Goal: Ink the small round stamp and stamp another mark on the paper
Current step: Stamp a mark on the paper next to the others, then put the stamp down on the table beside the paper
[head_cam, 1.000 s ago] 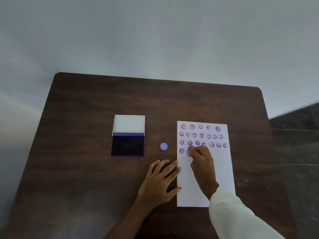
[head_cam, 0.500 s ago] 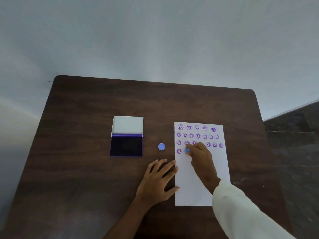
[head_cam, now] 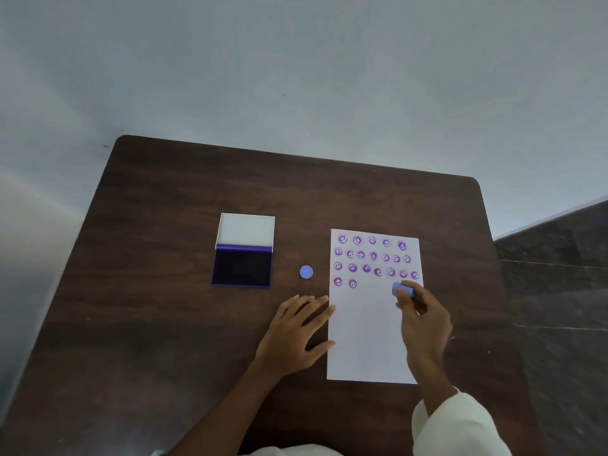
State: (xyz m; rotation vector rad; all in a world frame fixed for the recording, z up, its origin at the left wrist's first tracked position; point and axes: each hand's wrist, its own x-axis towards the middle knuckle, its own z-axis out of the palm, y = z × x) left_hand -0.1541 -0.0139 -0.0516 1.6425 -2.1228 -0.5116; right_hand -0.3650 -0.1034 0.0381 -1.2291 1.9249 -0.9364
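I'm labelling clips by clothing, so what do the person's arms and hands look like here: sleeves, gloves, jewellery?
Both hands are bare, with no gloves. No rings, watch or bracelet can be made out. The right hand comes out of a loose cream-white long sleeve that ends short of the wrist. The left hand and its forearm are uncovered as far as the frame shows, with only a strip of pale fabric at the bottom edge.

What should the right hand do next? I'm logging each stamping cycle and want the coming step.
Probably carry the small round stamp left to the open ink pad and press it in. The right hand holds it lifted off the paper, the fourth row has only two marks, and the left hand steadies the sheet's edge.
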